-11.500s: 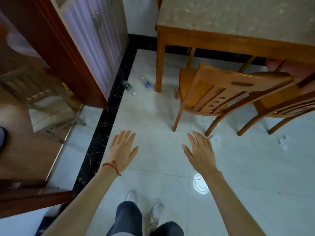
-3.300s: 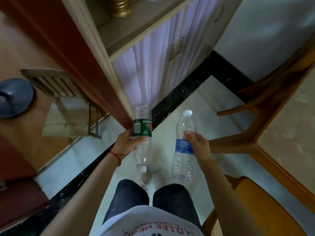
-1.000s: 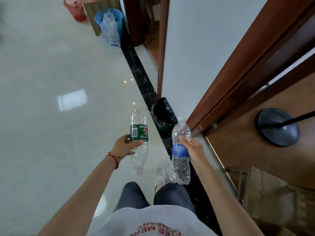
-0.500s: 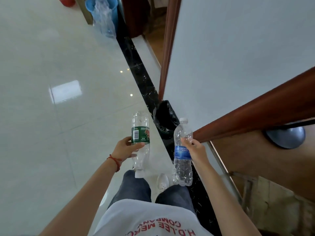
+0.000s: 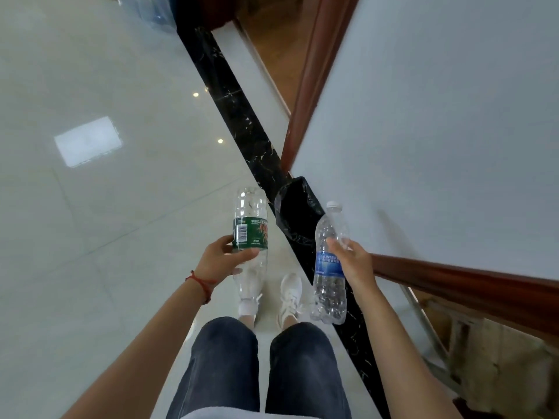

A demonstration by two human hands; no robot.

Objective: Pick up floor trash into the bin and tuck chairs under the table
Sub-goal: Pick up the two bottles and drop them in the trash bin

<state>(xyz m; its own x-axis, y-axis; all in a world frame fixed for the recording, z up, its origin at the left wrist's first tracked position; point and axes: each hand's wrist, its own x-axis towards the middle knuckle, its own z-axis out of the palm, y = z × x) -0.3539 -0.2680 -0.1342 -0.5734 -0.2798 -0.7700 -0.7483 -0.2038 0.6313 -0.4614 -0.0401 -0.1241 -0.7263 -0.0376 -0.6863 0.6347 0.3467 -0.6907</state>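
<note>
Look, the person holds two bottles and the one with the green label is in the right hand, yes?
Not quite. The head view shows the green-label bottle in the left hand. The right hand holds the blue-label bottle.

Both forearms are bare, with no sleeves in sight. A thin red string bracelet [image 5: 201,282] circles the left wrist. Dark blue denim trousers [image 5: 263,367] cover the legs, above white lace-up sneakers [image 5: 291,293] (the left one mostly hidden). A white shirt hem [image 5: 211,414] edges the bottom.

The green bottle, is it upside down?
Yes, upside down. The left hand holds the green bottle with its neck pointing at the floor and its wide bottom up.
</note>
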